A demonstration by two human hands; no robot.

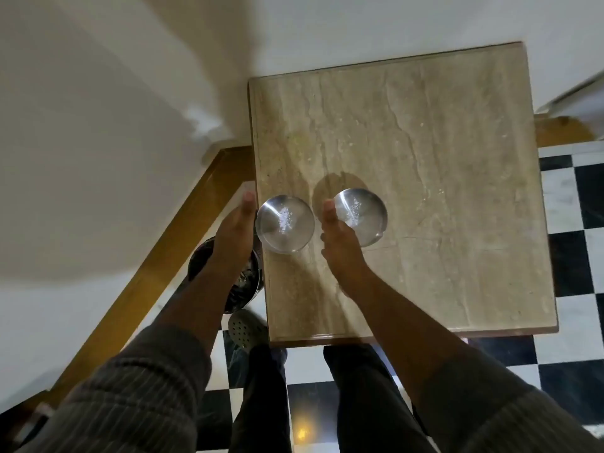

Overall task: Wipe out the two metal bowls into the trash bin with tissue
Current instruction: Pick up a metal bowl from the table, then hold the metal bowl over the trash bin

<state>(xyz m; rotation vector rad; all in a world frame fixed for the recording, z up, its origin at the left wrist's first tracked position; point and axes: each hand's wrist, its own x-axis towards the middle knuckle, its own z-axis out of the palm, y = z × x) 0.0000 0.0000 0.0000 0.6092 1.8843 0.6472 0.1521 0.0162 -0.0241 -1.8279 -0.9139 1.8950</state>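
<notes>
On the floor just off the counter's left edge stands the trash bin (245, 279), dark and shiny, mostly hidden under the left forearm. Above it the left hand (233, 237) reaches to the counter's left edge, its grip closed around the left side of the left bowl (285, 224), thumb along the rim. That bowl sits on the stone counter (441, 191) right at its left edge, with a small patch of white crumbs in its bottom. Just beside it, not touching, the right hand (340, 246) has its grip on the right bowl (359, 217), thumb over the near rim. This bowl looks tilted and also holds white crumbs. Both bowls lie toward the counter's near-left part.
</notes>
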